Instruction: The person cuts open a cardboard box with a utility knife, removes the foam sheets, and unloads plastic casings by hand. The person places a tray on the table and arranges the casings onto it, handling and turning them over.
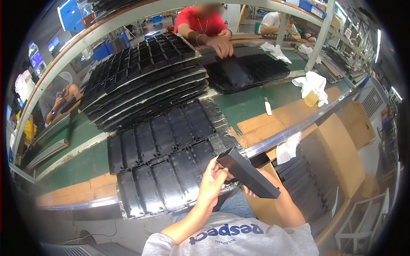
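Observation:
My left hand [212, 179] is closed on the near left end of a long, black, box-shaped plastic part [250, 175], thumb and fingers at its edge. My right hand [249, 191] supports the same part from behind and below; only some fingertips show past its edge. The part is tilted, in front of my body. Just left of my hands lies a black compartment tray [160, 158] with long rectangular black pieces in its slots. At my right, an open cardboard box [337, 149] contains rows of similar black parts [299, 179], with a white cloth [288, 148] on its edge.
A tall stack of black trays [141, 72] stands behind the flat tray. Across the green bench [243, 102], a person in red [205, 27] reaches over another black tray [247, 72]. A knife-like tool [267, 106] and a white cloth [309, 84] with a yellowish container lie on the bench.

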Demonstrator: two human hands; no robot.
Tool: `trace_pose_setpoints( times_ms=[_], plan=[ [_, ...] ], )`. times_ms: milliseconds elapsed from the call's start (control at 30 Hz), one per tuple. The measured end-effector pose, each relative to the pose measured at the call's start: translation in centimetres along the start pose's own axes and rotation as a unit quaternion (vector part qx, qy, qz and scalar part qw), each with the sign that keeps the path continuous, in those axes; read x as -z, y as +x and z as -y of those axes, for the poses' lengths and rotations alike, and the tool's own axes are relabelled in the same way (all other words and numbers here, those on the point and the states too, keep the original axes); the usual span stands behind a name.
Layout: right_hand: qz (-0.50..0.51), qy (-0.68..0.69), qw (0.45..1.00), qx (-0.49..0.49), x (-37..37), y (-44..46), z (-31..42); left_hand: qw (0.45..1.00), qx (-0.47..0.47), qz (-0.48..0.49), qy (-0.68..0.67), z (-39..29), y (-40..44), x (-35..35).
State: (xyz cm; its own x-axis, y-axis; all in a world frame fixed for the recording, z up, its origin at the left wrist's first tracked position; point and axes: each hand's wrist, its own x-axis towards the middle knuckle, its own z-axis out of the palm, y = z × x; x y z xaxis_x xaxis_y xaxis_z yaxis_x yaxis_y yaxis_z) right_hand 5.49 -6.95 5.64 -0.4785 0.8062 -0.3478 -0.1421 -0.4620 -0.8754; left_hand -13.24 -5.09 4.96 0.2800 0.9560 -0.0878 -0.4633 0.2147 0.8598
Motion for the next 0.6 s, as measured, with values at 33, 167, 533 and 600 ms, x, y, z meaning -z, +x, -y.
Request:
trace_pose_setpoints(
  times_ms=[33, 167, 533, 600],
  plan=[
    [0.000, -0.009, 1.000, 0.003, 0.04, 0.02, -0.09, 1.000, 0.000, 0.002, 0.000, -0.03, -0.01, -0.02],
    [0.001, -0.026, 1.000, 0.009, 0.04, 0.06, -0.13, 1.000, 0.001, 0.005, 0.002, -0.08, -0.01, 0.00],
    [-0.002, -0.036, 0.999, -0.004, 0.13, 0.22, -0.10, 1.000, 0.010, 0.003, 0.000, 0.05, 0.05, 0.16],
    [-0.001, -0.035, 0.999, -0.002, 0.12, 0.21, -0.12, 1.000, 0.012, 0.002, -0.001, 0.04, 0.03, 0.13]
  ],
)
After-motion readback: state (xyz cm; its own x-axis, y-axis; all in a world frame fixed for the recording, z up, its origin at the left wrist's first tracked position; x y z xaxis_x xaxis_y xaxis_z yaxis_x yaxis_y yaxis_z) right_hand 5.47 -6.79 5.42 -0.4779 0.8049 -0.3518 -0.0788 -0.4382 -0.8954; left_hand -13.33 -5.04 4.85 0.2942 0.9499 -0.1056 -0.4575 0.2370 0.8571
